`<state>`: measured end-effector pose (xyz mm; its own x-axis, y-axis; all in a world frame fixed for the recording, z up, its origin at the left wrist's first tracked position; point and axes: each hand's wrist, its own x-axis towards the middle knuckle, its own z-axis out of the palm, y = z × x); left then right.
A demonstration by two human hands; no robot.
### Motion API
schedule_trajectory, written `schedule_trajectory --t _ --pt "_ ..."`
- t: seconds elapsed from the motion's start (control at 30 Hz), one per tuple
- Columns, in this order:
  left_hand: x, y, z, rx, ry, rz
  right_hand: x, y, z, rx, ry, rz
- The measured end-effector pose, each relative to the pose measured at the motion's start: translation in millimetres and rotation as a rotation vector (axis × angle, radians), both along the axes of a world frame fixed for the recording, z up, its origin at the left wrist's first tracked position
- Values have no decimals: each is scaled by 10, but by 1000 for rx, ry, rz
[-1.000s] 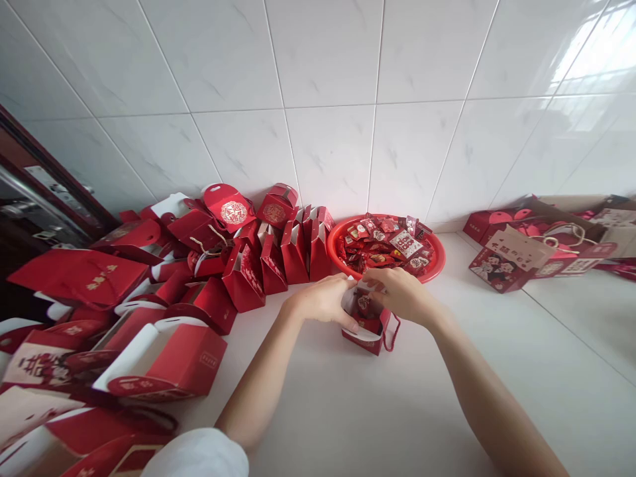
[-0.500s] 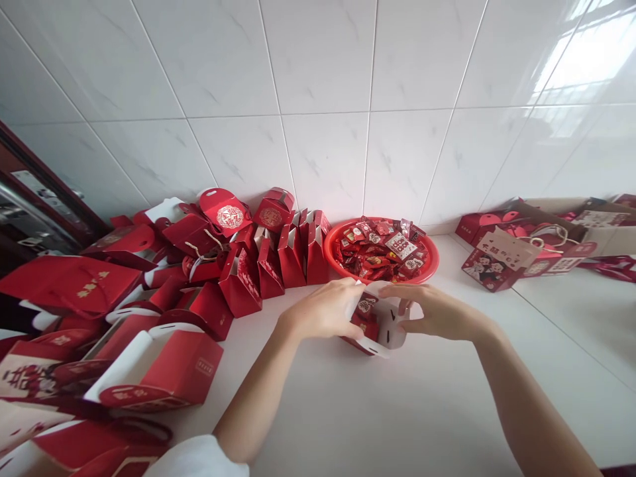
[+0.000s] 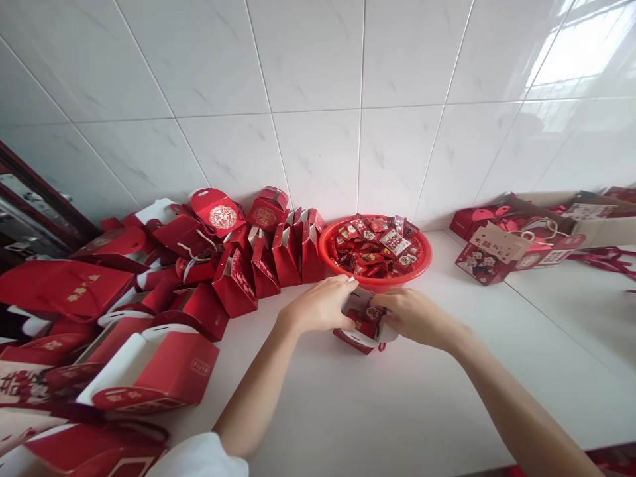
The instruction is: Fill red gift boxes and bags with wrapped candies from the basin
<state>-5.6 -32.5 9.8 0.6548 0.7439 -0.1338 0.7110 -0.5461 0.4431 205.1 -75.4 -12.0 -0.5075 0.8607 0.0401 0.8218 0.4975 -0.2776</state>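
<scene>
A small red box (image 3: 354,339) with white inner flaps sits on the white counter, just in front of a red basin (image 3: 325,255) filled with wrapped candies (image 3: 370,248). Red packets show inside the box. My left hand (image 3: 320,306) grips the box's left side, thumb at the near edge and fingers at the far edge. On the right, my right hand (image 3: 415,317) has its fingers closed on a white flap of the same box; its fingertips are partly hidden.
Many red boxes (image 3: 181,368) crowd the counter's left side, with upright red boxes (image 3: 285,255) left of the basin. At the right back stand a printed gift box (image 3: 481,262) and an open carton (image 3: 571,232). A tiled wall closes off the back.
My right hand has moved slightly left and closed in on the box, whose right flap has been drawn inward. My left hand keeps its hold. The view has shifted a little.
</scene>
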Motion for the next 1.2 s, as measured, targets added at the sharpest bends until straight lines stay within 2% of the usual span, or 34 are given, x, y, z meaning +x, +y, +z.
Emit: schedule_trajectory --t 0.1,0.2,0.4,0.5,0.7,0.8,0.87,1.07,1.2 --pt "-7 11 -16 14 -1 7 -206 47 80 -12 -194 56" --pt "-16 11 -17 15 6 12 -351 81 129 -27 -286 86" --pt "-16 8 5 2 7 -2 -510 141 201 -220 -456 101" --pt "-17 21 -6 3 9 -8 -530 180 190 -263 -494 77" --pt "-22 42 -47 -19 -20 -10 -410 264 106 -125 -333 86" --pt "-18 38 -49 -29 -25 10 -364 278 81 -90 -157 47" --pt "-17 38 -51 -25 -17 17 -352 280 71 -97 -42 14" --pt "-23 49 -64 -40 -2 39 -221 295 94 -186 68 -7" --pt "-32 31 -39 -63 2 55 19 251 50 -133 344 49"
